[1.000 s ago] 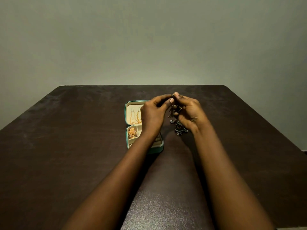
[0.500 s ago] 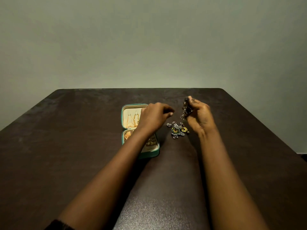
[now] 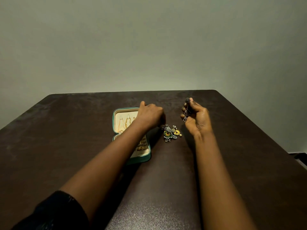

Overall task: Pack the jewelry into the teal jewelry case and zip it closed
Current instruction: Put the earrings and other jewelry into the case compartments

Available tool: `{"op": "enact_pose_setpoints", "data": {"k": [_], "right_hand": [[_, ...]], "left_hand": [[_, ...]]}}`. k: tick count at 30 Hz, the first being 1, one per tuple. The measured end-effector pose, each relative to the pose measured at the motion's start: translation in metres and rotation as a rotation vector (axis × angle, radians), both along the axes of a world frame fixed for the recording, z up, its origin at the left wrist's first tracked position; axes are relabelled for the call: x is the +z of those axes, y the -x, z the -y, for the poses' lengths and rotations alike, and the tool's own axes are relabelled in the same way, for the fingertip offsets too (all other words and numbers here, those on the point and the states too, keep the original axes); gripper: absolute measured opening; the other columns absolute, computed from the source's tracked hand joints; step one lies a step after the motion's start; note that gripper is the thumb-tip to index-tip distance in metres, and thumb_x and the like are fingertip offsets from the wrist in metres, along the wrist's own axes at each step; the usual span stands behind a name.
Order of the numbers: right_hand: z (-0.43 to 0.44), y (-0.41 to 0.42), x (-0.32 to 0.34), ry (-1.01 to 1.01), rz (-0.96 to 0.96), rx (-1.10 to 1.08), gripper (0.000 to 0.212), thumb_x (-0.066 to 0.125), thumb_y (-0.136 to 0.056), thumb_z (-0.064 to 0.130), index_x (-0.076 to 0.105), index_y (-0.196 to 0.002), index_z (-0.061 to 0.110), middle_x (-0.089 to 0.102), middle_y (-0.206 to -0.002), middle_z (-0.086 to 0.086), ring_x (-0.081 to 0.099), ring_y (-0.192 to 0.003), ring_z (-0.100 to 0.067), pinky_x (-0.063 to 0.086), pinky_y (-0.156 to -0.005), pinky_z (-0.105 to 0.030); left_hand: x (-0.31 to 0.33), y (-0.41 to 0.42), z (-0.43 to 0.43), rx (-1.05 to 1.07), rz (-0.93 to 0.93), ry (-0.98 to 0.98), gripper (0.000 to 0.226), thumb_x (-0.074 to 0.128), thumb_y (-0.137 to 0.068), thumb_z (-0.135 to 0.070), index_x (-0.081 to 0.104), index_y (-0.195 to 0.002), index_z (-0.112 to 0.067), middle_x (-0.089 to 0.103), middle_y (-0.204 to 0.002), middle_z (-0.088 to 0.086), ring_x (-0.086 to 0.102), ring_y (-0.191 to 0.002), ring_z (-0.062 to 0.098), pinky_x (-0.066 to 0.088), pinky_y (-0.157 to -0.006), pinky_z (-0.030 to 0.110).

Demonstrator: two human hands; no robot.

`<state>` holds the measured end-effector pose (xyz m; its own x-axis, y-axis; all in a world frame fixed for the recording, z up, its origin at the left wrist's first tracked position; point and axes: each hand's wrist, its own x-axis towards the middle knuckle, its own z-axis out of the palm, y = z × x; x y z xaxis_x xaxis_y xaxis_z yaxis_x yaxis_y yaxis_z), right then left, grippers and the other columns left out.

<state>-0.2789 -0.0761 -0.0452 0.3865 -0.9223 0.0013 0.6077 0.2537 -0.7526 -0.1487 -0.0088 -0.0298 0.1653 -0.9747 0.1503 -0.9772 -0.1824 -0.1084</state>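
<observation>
My left hand (image 3: 151, 116) hovers knuckles-up over the open teal jewelry case (image 3: 141, 159), fingers curled toward the loose earring pile (image 3: 172, 133) on the bench (image 3: 66, 146). My right hand (image 3: 197, 120) is raised, pinching a dark drop earring (image 3: 187, 100) that hangs upright. The left fingertips are hidden, so I can't tell if they hold anything, and my forearm covers much of the case, which lies just left of the pile, its long axis running away from me, lid at the far end.
</observation>
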Motion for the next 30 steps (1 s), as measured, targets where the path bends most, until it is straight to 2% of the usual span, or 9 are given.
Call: {"op": "enact_pose_setpoints", "data": {"k": [4, 8, 14, 18, 19, 22, 26, 28, 30], "right_hand": [[-0.001, 0.001, 0.002, -0.006, 0.012, -0.003, 0.024, 0.048, -0.092, 0.008, 0.056, -0.07, 0.012, 0.056, -0.051, 0.005, 0.046, -0.052, -0.009, 0.029, -0.048, -0.022], [-0.001, 0.0, 0.002, -0.013, 0.011, -0.005, 0.023, 0.048, -0.091, 0.008, 0.056, -0.07, 0.012, 0.055, -0.052, 0.004, 0.047, -0.051, -0.008, 0.03, -0.047, -0.021], [-0.002, 0.0, 0.002, -0.015, 0.013, -0.005, 0.023, 0.047, -0.091, 0.006, 0.056, -0.071, 0.011, 0.053, -0.06, 0.0, 0.045, -0.056, -0.011, 0.028, -0.049, -0.022], [-0.002, 0.001, 0.002, -0.009, 0.0, -0.015, 0.023, 0.047, -0.091, 0.006, 0.057, -0.071, 0.011, 0.052, -0.063, -0.001, 0.045, -0.057, -0.011, 0.028, -0.049, -0.022], [-0.002, 0.001, 0.002, -0.008, 0.001, -0.014, 0.023, 0.047, -0.091, 0.006, 0.057, -0.071, 0.011, 0.052, -0.062, -0.001, 0.045, -0.057, -0.011, 0.028, -0.049, -0.022], [-0.003, 0.001, 0.002, 0.001, -0.007, -0.012, 0.022, 0.047, -0.091, 0.006, 0.056, -0.072, 0.011, 0.052, -0.065, -0.002, 0.045, -0.058, -0.011, 0.028, -0.05, -0.023], [-0.004, 0.001, 0.003, 0.0, -0.006, -0.003, 0.021, 0.048, -0.091, 0.007, 0.056, -0.073, 0.011, 0.052, -0.065, -0.001, 0.045, -0.058, -0.01, 0.029, -0.049, -0.022], [-0.004, 0.0, 0.004, -0.006, -0.003, 0.004, 0.02, 0.049, -0.091, 0.007, 0.057, -0.073, 0.011, 0.053, -0.061, 0.0, 0.045, -0.057, -0.011, 0.029, -0.048, -0.022], [-0.005, 0.0, 0.004, 0.005, -0.015, 0.019, 0.019, 0.049, -0.091, 0.007, 0.056, -0.073, 0.011, 0.053, -0.063, -0.001, 0.045, -0.057, -0.011, 0.03, -0.049, -0.022]], "left_hand": [[-0.004, -0.001, 0.0, -0.008, 0.065, -0.032, 0.023, 0.062, -0.086, -0.036, 0.069, -0.108, -0.033, 0.066, -0.103, -0.004, 0.053, -0.107, 0.018, 0.028, -0.091, 0.039], [-0.002, -0.007, 0.0, 0.028, 0.008, -0.034, 0.025, 0.059, -0.087, -0.043, 0.067, -0.11, -0.034, 0.065, -0.11, -0.005, 0.049, -0.115, 0.018, 0.025, -0.097, 0.044], [0.012, -0.014, -0.002, 0.166, -0.387, 0.072, 0.025, 0.06, -0.086, -0.045, 0.069, -0.104, -0.029, 0.067, -0.111, -0.002, 0.05, -0.117, 0.021, 0.017, -0.105, 0.053], [0.015, -0.018, -0.006, 0.183, -0.601, 0.137, 0.025, 0.06, -0.087, -0.04, 0.072, -0.095, -0.02, 0.067, -0.101, -0.003, 0.052, -0.109, 0.019, 0.018, -0.105, 0.054], [0.016, -0.018, -0.006, 0.17, -0.659, 0.146, 0.025, 0.06, -0.088, -0.038, 0.072, -0.094, -0.018, 0.068, -0.101, -0.002, 0.053, -0.107, 0.018, 0.02, -0.104, 0.052], [0.018, -0.018, -0.008, 0.114, -0.847, 0.162, 0.018, 0.062, -0.088, -0.027, 0.071, -0.093, -0.011, 0.07, -0.103, 0.005, 0.058, -0.102, 0.016, 0.035, -0.09, 0.032], [0.018, -0.021, -0.012, 0.076, -1.005, 0.186, 0.013, 0.062, -0.088, -0.022, 0.07, -0.084, -0.013, 0.069, -0.098, 0.004, 0.058, -0.103, 0.015, 0.038, -0.095, 0.032], [0.02, -0.022, -0.015, 0.056, -1.065, 0.211, 0.014, 0.061, -0.089, -0.021, 0.07, -0.086, -0.01, 0.067, -0.098, 0.003, 0.055, -0.105, 0.015, 0.034, -0.091, 0.029], [0.024, -0.02, -0.019, 0.021, -1.132, 0.235, 0.014, 0.059, -0.09, -0.017, 0.068, -0.088, -0.008, 0.065, -0.098, 0.003, 0.054, -0.099, 0.011, 0.032, -0.088, 0.026]]}}
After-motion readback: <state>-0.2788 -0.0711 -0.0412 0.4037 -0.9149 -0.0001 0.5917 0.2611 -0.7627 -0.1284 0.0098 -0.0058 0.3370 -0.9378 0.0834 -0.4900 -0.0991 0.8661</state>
